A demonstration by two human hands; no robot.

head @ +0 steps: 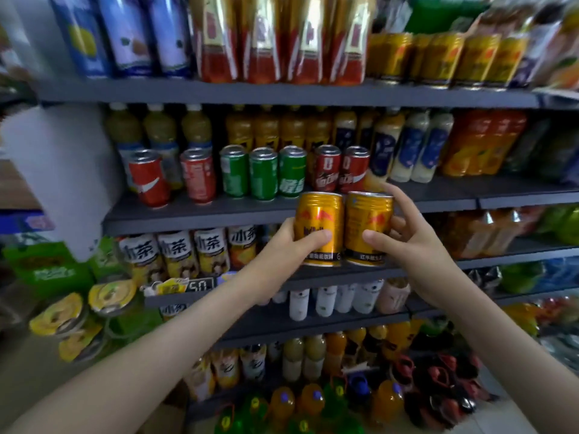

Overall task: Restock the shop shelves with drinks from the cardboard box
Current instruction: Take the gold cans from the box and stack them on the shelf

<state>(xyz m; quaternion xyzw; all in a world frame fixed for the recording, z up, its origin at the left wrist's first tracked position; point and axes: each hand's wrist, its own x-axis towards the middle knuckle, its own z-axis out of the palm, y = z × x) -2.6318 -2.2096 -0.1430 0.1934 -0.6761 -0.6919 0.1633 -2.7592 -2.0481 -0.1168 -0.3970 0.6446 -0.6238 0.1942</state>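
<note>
The right hand (407,236) curls its fingers (395,195) round a gold can (366,223), and the left hand (286,242) grips a second gold can (319,220) touching it on the left. Both are upright before the shelf (188,214) edge. Farther back stand red and green cans (263,173), then bottles (407,151).

Both upright, the left gold can (319,216) touches the right gold can (366,214).

Single view. Head camera: wide-angle, worn on the person's head, facing forward and slightly down at the shelves (188,220), close up; mid-frame, left hand (291,244) gripping left can (319,219), right hand (407,242) gripping right can (365,219); edges blurred
</note>
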